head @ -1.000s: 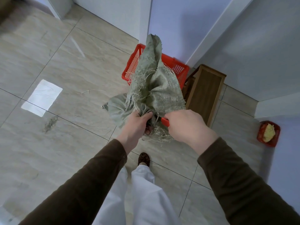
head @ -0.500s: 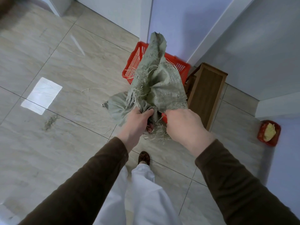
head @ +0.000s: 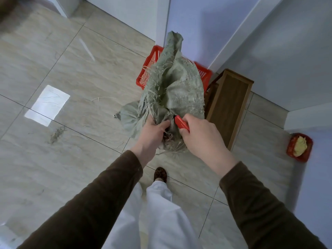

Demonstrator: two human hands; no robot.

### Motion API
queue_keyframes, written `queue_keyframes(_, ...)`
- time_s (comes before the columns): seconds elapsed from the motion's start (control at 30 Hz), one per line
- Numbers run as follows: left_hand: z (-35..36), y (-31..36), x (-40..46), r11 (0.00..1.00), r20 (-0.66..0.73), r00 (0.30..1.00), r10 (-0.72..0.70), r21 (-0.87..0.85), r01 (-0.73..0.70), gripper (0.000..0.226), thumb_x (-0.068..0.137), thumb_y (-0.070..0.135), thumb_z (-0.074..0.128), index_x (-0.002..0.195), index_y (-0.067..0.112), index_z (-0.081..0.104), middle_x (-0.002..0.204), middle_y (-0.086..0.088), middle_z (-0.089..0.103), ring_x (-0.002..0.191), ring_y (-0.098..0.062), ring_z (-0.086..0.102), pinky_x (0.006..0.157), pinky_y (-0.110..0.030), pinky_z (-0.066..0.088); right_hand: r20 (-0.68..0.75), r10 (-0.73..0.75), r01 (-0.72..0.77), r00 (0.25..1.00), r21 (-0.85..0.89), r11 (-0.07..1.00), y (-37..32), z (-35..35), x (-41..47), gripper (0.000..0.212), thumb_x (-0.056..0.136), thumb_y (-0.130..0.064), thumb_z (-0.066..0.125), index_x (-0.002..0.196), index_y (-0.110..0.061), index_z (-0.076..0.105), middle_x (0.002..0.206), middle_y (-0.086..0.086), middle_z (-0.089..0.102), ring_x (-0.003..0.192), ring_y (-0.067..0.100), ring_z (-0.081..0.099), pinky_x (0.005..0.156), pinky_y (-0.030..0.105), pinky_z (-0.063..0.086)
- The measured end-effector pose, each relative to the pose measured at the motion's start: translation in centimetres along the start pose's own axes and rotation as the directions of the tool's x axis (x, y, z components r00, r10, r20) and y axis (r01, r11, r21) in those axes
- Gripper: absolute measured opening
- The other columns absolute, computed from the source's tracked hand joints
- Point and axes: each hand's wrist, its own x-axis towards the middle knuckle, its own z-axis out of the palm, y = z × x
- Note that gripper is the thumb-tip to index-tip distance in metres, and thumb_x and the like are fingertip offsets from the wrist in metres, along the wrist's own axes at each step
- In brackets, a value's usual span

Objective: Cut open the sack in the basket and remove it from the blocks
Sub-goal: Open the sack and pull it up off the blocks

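Sack (head: 177, 90): now raised higher over basket (head: 150, 69). I grip it left hand (head: 152, 130); right hand (head: 199, 133) clutches cutter (head: 181, 123), newly exposed. Removal nearing.

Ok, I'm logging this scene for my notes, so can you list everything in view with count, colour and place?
sack: one, grey-green, frayed, lifted up in front of the basket, part trailing on the floor
basket: one, red, on the floor behind the sack, near the wall corner
cutter: one, red, in the right hand, against the sack
stool: one, brown wood, right of the sack
dish: one, red with yellowish contents, floor at far right
loose fibres: a small clump, floor at left
shoe: one, dark patterned, below the sack
left hand: grips the sack's lower edge
right hand: holds the cutter
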Motion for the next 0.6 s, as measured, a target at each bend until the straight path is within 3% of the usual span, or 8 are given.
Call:
queue_keyframes(0.07, -0.3, 0.1, 0.2, 0.999, 0.08, 0.996, -0.034, 0.0, 0.034, 0.024, 0.097, -0.002, 0.059, 0.119, 0.008, 0.061, 0.092, -0.011, 0.075, 0.073, -0.022, 0.074, 0.055, -0.031, 0.058, 0.004, -0.022, 0.021, 1.0, 0.037, 0.999, 0.0, 0.5, -0.1, 0.024, 0.104, -0.034, 0.059, 0.124, -0.021, 0.056, 0.104, 0.003, 0.072, 0.089, 0.028, 0.071, 0.073, 0.041, 0.057)
queue_keyframes(0.17, -0.2, 0.2, 0.4, 0.997, 0.166, 0.984, -0.059, 0.049, 0.052, 0.013, 0.099, -0.003, 0.058, 0.098, 0.004, 0.069, 0.08, -0.014, 0.072, 0.067, -0.028, 0.068, 0.055, -0.036, 0.053, 0.036, -0.013, 0.011, 0.999, 0.051, 0.999, 0.3, 1.0, 0.2, 0.023, 0.104, -0.034, 0.059, 0.123, -0.023, 0.054, 0.105, 0.002, 0.071, 0.087, 0.025, 0.07, 0.076, 0.044, 0.059)
queue_keyframes(0.27, -0.1, 0.0, 0.7, 0.998, 0.093, 0.994, -0.057, 0.04, 0.053, 0.009, 0.101, -0.001, 0.063, 0.103, 0.001, 0.071, 0.088, -0.019, 0.074, 0.065, -0.026, 0.071, 0.055, -0.032, 0.059, 0.11, 0.016, -0.028, 0.994, 0.115, 0.993, 1.0, 1.0, 0.8, 0.018, 0.105, -0.031, 0.057, 0.121, -0.024, 0.053, 0.103, 0.001, 0.069, 0.084, 0.025, 0.068, 0.072, 0.041, 0.054)
queue_keyframes(0.33, 0.0, -0.3, 1.1, 0.996, 0.035, 0.999, -0.034, 0.08, 0.031, 0.008, 0.099, 0.0, 0.066, 0.104, 0.002, 0.072, 0.092, -0.02, 0.074, 0.068, -0.027, 0.071, 0.064, -0.035, 0.06, 0.138, 0.011, -0.026, 0.99, 0.107, 0.994, 1.1, 1.2, 0.9, 0.016, 0.106, -0.029, 0.055, 0.121, -0.024, 0.051, 0.098, 0.001, 0.067, 0.078, 0.024, 0.065, 0.067, 0.037, 0.048)
queue_keyframes(0.37, 0.1, -0.5, 1.2, 0.992, 0.014, 1.0, -0.021, 0.126, 0.019, 0.006, 0.099, 0.001, 0.067, 0.101, 0.005, 0.072, 0.089, -0.017, 0.075, 0.067, -0.025, 0.071, 0.064, -0.034, 0.059, 0.139, 0.005, -0.017, 0.99, 0.082, 0.996, 1.1, 1.5, 0.9, 0.016, 0.107, -0.027, 0.054, 0.122, -0.023, 0.05, 0.097, 0.003, 0.067, 0.077, 0.025, 0.064, 0.067, 0.037, 0.049)
queue_keyframes(0.5, 0.0, -1.5, 1.9, 0.948, 0.005, 0.999, 0.054, 0.313, -0.053, 0.02, 0.1, 0.006, 0.069, 0.084, 0.018, 0.071, 0.059, 0.006, 0.074, 0.045, -0.002, 0.065, 0.042, -0.018, 0.05, 0.125, 0.016, -0.021, 0.992, 0.039, 0.999, 0.9, 2.4, 1.1, 0.017, 0.107, -0.025, 0.053, 0.123, -0.019, 0.05, 0.099, 0.007, 0.069, 0.081, 0.03, 0.064, 0.072, 0.044, 0.056)
queue_keyframes(0.6, -0.7, -1.7, 2.7, 0.902, -0.003, 0.994, 0.11, 0.419, -0.099, 0.019, 0.1, 0.007, 0.067, 0.083, 0.015, 0.072, 0.063, 0.001, 0.075, 0.051, -0.009, 0.066, 0.048, -0.027, 0.055, 0.118, 0.041, -0.052, 0.992, 0.088, 0.995, 1.4, 1.8, 1.4, 0.014, 0.107, -0.029, 0.053, 0.12, -0.023, 0.053, 0.1, 0.003, 0.073, 0.085, 0.028, 0.069, 0.078, 0.046, 0.059)
